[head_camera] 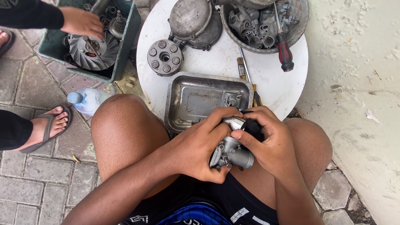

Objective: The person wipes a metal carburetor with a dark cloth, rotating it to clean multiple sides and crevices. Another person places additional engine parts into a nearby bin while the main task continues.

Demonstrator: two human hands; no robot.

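Grey carburetor (233, 153) between left hand (200, 146), right hand (268, 139), over lap

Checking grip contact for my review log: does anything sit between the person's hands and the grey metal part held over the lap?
Partly. The left hand grips the carburetor bare; a black cloth lies under the right hand.
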